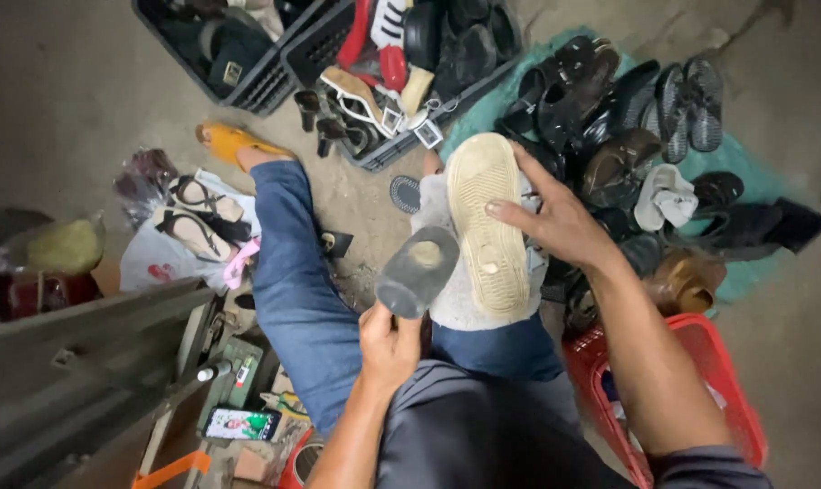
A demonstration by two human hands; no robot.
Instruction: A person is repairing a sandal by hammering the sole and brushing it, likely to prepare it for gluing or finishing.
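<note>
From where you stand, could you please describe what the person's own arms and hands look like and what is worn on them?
Both forearms are bare, and so are the left hand and the right hand: no gloves, rings, watch or bracelets show. A dark grey sleeve covers the right upper arm and ends above the elbow. The left arm's sleeve is out of view.

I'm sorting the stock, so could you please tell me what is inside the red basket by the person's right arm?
Little shows inside the red basket: a dark item and something pale against its mesh wall. The right forearm crosses its opening and hides most of the contents.
</note>
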